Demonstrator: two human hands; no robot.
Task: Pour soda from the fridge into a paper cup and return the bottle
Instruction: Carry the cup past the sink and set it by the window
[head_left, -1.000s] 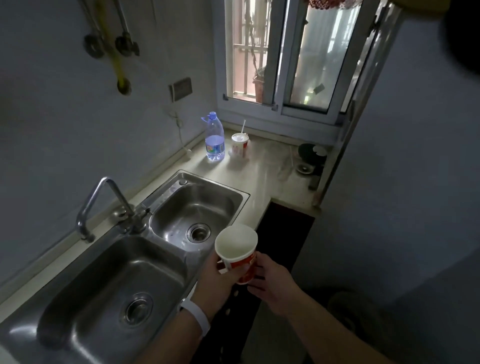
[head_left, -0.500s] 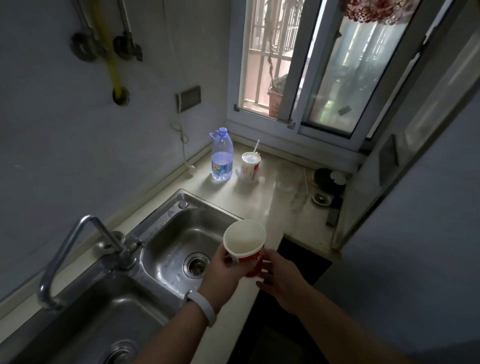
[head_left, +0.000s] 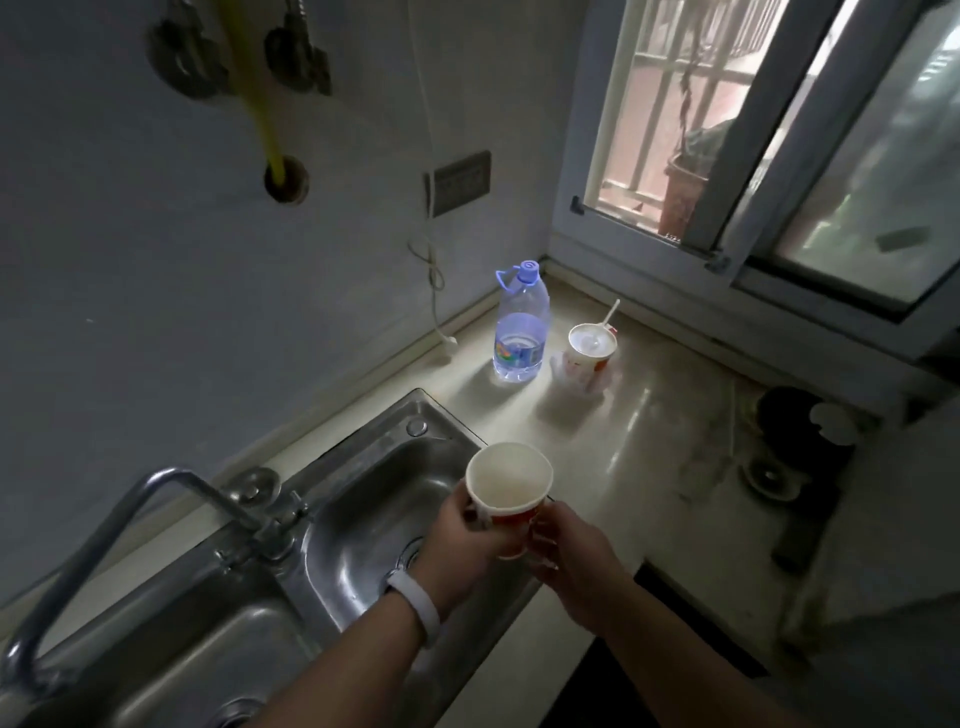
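A paper cup (head_left: 508, 478), white inside with a red band outside, is held upright over the right edge of the sink. It looks empty. My left hand (head_left: 467, 540) wraps its left side and my right hand (head_left: 569, 545) touches its lower right side. A white band sits on my left wrist. No soda bottle or fridge is in view.
A steel double sink (head_left: 374, 499) with a tap (head_left: 171, 493) lies left. On the counter (head_left: 649, 447) behind stand a clear water bottle (head_left: 521, 327) with a blue cap and a second cup (head_left: 591, 349) holding a spoon. A dark round object (head_left: 795, 421) sits far right, below the window.
The cup and both hands have moved forward along the counter toward the window, and the view has closed in on the far corner. My hold on the cup is unchanged.
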